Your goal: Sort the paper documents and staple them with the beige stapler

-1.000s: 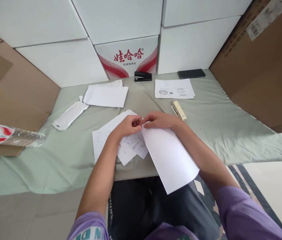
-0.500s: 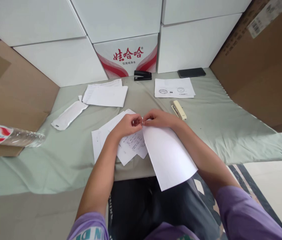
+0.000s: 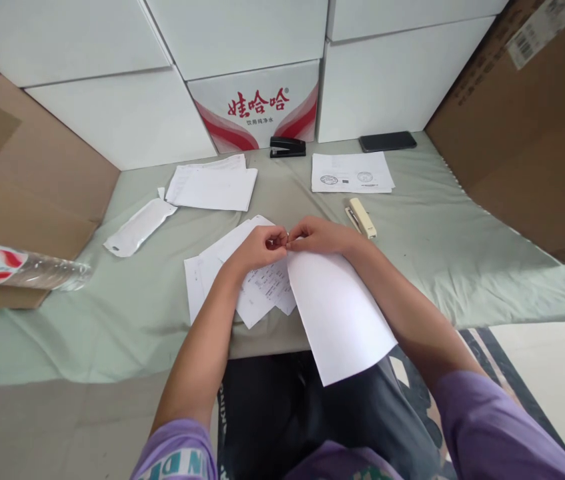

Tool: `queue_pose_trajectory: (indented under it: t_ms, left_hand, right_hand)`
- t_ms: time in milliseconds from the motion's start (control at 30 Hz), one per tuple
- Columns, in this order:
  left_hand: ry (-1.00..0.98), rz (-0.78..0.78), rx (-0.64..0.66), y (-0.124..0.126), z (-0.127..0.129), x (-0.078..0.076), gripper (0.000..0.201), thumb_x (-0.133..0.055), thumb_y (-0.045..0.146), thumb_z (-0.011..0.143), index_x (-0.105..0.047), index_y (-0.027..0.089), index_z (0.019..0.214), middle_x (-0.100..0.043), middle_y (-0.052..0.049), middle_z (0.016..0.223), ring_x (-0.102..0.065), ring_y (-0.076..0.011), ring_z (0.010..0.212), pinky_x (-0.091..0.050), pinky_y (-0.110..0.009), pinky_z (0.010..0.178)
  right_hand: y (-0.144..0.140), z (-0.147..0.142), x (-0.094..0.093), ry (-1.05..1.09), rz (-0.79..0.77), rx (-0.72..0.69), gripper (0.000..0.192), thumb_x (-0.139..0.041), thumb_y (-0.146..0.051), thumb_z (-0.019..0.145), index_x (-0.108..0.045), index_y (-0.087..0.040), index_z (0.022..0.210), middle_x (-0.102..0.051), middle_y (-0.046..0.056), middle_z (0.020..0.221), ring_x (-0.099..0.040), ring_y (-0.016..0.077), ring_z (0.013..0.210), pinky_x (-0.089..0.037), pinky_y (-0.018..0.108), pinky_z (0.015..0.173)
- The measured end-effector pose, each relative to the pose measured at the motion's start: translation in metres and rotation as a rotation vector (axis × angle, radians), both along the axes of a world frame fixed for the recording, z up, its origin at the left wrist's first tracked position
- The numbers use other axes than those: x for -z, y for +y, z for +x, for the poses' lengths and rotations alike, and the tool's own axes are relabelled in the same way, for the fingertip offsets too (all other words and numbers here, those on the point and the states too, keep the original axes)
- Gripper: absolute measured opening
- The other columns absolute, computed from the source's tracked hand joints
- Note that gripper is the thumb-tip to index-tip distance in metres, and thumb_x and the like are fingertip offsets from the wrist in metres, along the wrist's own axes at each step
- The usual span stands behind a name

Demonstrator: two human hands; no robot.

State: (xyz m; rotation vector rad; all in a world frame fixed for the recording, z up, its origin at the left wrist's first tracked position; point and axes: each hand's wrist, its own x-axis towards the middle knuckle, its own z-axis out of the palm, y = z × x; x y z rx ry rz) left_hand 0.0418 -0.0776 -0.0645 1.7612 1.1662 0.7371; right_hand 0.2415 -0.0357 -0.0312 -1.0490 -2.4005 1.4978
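Note:
My right hand [image 3: 318,235] pinches the top corner of a white sheet of paper [image 3: 341,313], whose lower end hangs past the table edge over my lap. Close against it, my left hand [image 3: 263,248] is closed in a pinch at that same corner. What lies between the left fingertips is too small to make out. Beneath my hands and left forearm, several loose printed papers [image 3: 257,303] lie overlapping on the cloth. A cream stapler [image 3: 362,218] rests just beyond my right hand.
At the back stand a black stapler [image 3: 287,147], a stamped paper stack [image 3: 352,173] and a dark phone [image 3: 387,141]. Another paper stack [image 3: 215,188] and a white packet [image 3: 141,227] lie left. A water bottle [image 3: 22,265] is at far left. Cardboard boxes [image 3: 527,133] flank the table.
Both hands stay at the paper's corner with only slight finger movement. The whole view has shifted a little; nothing on the table has visibly moved.

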Motion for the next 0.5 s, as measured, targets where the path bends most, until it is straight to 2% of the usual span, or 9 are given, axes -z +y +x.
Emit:
queue_pose_trajectory:
  t_ms: [133, 300, 400, 467, 500]
  left_hand:
    - [-0.015, 0.046, -0.046, 0.001, 0.002, 0.006, 0.009, -0.06, 0.016, 0.065, -0.051, 0.018, 0.064, -0.045, 0.005, 0.063, -0.037, -0.0083, 0.059, -0.029, -0.025, 0.055]
    - [0.045, 0.105, -0.112, 0.004, -0.005, 0.001, 0.01, -0.064, 0.028, 0.076, -0.063, 0.019, 0.08, -0.058, 0.001, 0.073, -0.051, -0.0127, 0.066, -0.041, -0.027, 0.061]
    - [0.312, 0.174, -0.28, 0.008, -0.024, -0.003, 0.022, -0.065, 0.041, 0.083, -0.065, 0.022, 0.093, -0.066, -0.003, 0.084, -0.059, -0.0184, 0.079, -0.047, -0.032, 0.072]
    - [0.527, 0.182, -0.406, 0.009, -0.039, -0.004, 0.034, -0.069, 0.048, 0.08, -0.064, 0.023, 0.103, -0.069, -0.007, 0.102, -0.062, -0.0245, 0.096, -0.048, -0.037, 0.082]
    - [0.608, 0.152, -0.43, 0.01, -0.046, -0.003, 0.044, -0.071, 0.053, 0.077, -0.063, 0.023, 0.109, -0.068, -0.009, 0.112, -0.061, -0.0279, 0.105, -0.048, -0.039, 0.086]
  right_hand:
    - [0.003, 0.0, 0.005, 0.0, -0.063, 0.064, 0.025, -0.061, -0.04, 0.078, -0.067, -0.018, 0.068, -0.047, -0.003, 0.06, -0.036, 0.01, 0.058, -0.025, 0.028, 0.056]
    - [0.008, 0.003, 0.008, 0.015, -0.043, 0.147, 0.026, -0.062, -0.043, 0.078, -0.071, -0.019, 0.076, -0.056, -0.002, 0.066, -0.045, 0.0119, 0.062, -0.031, 0.028, 0.06]
    - [0.01, 0.007, 0.005, 0.032, 0.035, 0.233, 0.028, -0.06, -0.044, 0.08, -0.07, -0.017, 0.077, -0.06, 0.0, 0.073, -0.05, 0.0137, 0.068, -0.034, 0.029, 0.065]
    - [0.013, 0.011, 0.003, 0.061, 0.092, 0.271, 0.029, -0.059, -0.043, 0.083, -0.07, -0.017, 0.079, -0.061, 0.001, 0.075, -0.05, 0.0145, 0.07, -0.035, 0.029, 0.067]
    - [0.014, 0.014, 0.003, 0.078, 0.122, 0.271, 0.03, -0.058, -0.043, 0.085, -0.07, -0.016, 0.08, -0.061, 0.001, 0.075, -0.05, 0.0147, 0.071, -0.035, 0.03, 0.068]
